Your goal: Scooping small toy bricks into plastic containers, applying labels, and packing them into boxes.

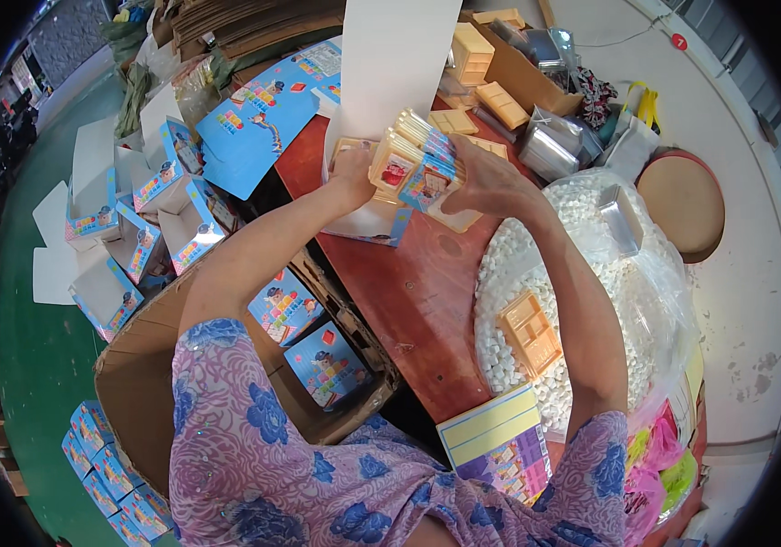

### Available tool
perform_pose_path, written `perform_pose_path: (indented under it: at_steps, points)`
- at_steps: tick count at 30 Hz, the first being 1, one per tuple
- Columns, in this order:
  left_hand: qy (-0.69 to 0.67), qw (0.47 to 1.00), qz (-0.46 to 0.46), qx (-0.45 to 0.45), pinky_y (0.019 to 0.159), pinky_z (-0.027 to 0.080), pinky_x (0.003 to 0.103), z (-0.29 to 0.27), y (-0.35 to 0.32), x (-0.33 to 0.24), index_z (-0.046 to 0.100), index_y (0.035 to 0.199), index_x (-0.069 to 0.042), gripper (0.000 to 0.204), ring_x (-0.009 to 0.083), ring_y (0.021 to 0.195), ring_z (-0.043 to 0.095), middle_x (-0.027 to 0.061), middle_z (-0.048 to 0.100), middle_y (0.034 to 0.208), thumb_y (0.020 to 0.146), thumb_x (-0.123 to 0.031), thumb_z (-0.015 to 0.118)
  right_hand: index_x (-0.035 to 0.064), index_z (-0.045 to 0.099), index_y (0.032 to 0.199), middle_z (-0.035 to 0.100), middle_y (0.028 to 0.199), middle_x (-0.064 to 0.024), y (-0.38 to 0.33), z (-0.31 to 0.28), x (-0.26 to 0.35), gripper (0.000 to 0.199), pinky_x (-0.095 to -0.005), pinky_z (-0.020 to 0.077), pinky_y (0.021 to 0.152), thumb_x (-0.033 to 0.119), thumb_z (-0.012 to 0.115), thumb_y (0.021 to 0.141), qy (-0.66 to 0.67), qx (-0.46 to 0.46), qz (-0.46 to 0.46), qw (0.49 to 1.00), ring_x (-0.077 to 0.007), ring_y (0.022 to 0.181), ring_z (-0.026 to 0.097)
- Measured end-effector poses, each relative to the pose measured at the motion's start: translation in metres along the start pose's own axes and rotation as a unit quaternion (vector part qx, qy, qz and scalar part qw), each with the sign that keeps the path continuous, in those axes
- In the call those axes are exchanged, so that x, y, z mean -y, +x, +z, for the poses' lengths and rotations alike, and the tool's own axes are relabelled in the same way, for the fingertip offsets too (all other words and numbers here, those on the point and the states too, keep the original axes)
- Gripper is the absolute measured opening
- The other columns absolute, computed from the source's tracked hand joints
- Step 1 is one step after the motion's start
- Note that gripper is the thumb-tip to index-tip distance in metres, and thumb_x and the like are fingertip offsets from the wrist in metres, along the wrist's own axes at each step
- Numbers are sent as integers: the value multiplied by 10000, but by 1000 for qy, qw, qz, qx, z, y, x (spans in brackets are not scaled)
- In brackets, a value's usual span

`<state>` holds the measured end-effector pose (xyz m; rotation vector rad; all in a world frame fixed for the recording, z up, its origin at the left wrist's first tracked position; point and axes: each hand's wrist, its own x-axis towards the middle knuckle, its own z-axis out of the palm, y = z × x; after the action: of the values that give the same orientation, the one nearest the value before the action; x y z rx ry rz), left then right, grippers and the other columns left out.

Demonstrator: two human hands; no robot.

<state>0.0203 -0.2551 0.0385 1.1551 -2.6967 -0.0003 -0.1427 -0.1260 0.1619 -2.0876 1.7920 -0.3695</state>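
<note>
My right hand point(491, 180) grips a stack of cream plastic trays with printed fronts point(416, 164), tilted over an open display box. This box has blue printed sides and a tall white lid point(400, 64) standing up behind. Close against the stack's left side, my left hand point(352, 175) is curled at the box's opening; its fingertips are mostly hidden. A cream tray point(350, 144) shows in the box just beyond that hand. Some trays point(454, 121) lie on the red table point(400, 301) beyond the right hand.
Folded-open blue boxes point(135, 228) pile up at the left. A carton point(149, 378) with closed blue boxes point(327, 363) stands beside the table. White pellets point(509, 264) in a clear bag bear a cream tray point(529, 335). A round stool point(682, 205) is at the right.
</note>
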Motion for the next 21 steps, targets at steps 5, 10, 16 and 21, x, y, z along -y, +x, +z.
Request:
perform_pose_path:
  at_steps: [5,10,16,21]
  points:
    - [5,999,0,-34,695,454,348,6,-1,-7,512,997,-100,302,280,822,551,121,538,945,703,-164,541,2,388,1056,514,968,-167,-1,2,-3,653,-302,372,794,181,665,492,-14,-21,12,1000,-286,931,498]
    - [83,995,-50,-14,652,466,338,8,2,-15,504,1008,-83,295,280,816,554,133,530,942,732,-186,512,3,391,1042,517,957,-165,-1,2,-4,640,-299,374,790,175,669,492,-4,-18,16,1000,-282,923,502]
    - [70,994,-44,-67,449,463,371,8,0,-18,582,885,-87,207,219,853,538,107,552,902,725,-187,498,0,395,1031,527,941,-168,-1,2,-5,634,-302,377,788,175,673,488,9,-14,25,1000,-285,910,510]
    - [49,993,-23,-100,582,459,361,4,-18,-23,516,941,-54,239,265,772,556,121,556,805,729,-163,512,-3,391,1046,532,948,-179,3,-1,0,657,-305,376,798,176,673,481,8,-7,37,999,-294,917,512]
